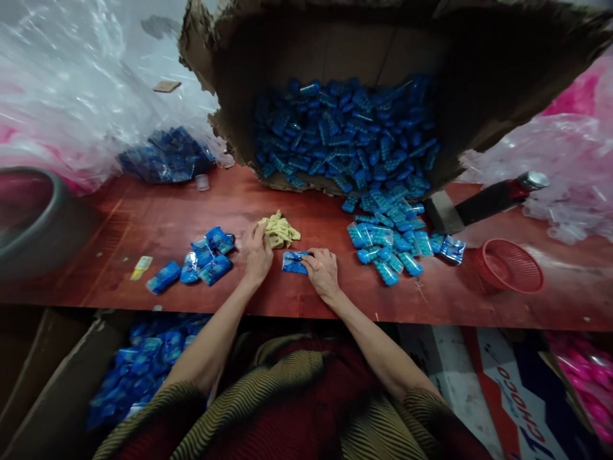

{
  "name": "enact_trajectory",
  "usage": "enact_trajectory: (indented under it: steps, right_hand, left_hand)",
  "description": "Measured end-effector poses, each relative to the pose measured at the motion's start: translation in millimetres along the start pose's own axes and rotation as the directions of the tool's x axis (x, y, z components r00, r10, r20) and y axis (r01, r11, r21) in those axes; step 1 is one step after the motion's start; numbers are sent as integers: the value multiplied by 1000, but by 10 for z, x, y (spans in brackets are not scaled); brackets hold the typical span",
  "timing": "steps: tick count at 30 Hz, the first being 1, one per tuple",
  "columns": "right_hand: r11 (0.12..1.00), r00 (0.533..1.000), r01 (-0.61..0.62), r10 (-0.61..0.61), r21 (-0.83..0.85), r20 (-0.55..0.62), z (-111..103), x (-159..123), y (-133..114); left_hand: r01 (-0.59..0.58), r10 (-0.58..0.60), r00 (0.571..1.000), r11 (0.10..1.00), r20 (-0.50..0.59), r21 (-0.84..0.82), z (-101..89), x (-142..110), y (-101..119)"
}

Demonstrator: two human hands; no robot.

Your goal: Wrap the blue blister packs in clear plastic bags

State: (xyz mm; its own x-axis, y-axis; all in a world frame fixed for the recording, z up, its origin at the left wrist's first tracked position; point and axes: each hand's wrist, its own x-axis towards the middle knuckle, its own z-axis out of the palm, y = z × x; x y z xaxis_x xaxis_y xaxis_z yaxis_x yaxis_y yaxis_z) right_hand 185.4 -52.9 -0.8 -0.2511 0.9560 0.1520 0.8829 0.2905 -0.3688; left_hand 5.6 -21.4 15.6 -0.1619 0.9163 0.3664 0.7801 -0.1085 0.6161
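My right hand (322,273) has its fingers drawn together at the right end of a small flat blue packet (293,262) lying on the red tabletop. Fingers hide that end of it. Just to the left, my left hand (257,259) rests its fingertips at the edge of a crumpled pale yellow cloth (281,231), fingers stretched out and slightly blurred. Several filled blue packets (203,253) lie left of this hand. On the right is a loose pile of small clear containers with blue contents (383,239).
A torn cardboard box (201,54) lies open toward me, heaped with blue containers (345,134). A dark bottle (493,199) and red plastic basket (510,265) are at right. A grey bowl (57,223) stands at left. Below the table edge sits another blue heap (138,364).
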Motion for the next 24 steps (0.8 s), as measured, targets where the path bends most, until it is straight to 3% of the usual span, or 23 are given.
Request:
enact_trajectory:
  steps: [2, 4, 6, 7, 9, 10, 12, 14, 16, 18, 20, 22, 24]
  right_hand:
    - [1000, 1000, -1, 1, 11, -12, -29, -4, 2]
    - [1000, 999, -4, 5, 20, -46, -86, -26, -1]
    - [999, 996, -6, 9, 32, -90, -163, -63, -22]
    - [999, 994, 1, 4, 46, -110, -205, -86, -41]
    - [994, 990, 27, -13, 102, -137, -278, -132, -90]
    - [988, 989, 41, -19, 149, -146, -305, -150, -116]
    - [957, 986, 43, 5, 287, -164, -332, -168, -157]
    - [867, 982, -29, 116, 497, -146, -325, -153, -173]
    - [669, 969, -157, 246, 726, -17, -297, -112, -166]
    - [428, 949, -269, 271, 863, 161, -265, -65, -151]
    - [276, 935, -324, 239, 905, 262, -238, -36, -145]
    - [254, 933, -324, 247, 911, 263, -216, -35, -156]
    - [317, 936, -303, 278, 899, 218, -194, -58, -183]
  left_hand:
    - [97, -118, 990, 968, -79, -232, -74, -237, 178]
    - [285, -327, 945, 825, -2, -488, -123, -446, 341]
    - [520, -535, 823, 577, 189, -629, -132, -586, 467]
    - [609, -578, 756, 447, 308, -656, -124, -625, 514]
    - [715, -562, 653, 236, 508, -658, -91, -652, 584]
    - [735, -528, 628, 160, 572, -659, -73, -646, 610]
    - [728, -483, 619, 55, 620, -684, -45, -614, 647]
    - [704, -475, 633, 25, 612, -709, -32, -577, 666]
    - [688, -490, 654, 68, 576, -722, -29, -552, 665]
    - [670, -514, 679, 141, 525, -729, -25, -543, 646]
    - [640, -525, 711, 210, 468, -739, -14, -546, 619]
    - [621, -520, 734, 252, 437, -743, 7, -555, 596]
    - [623, -522, 730, 243, 441, -743, 36, -566, 589]
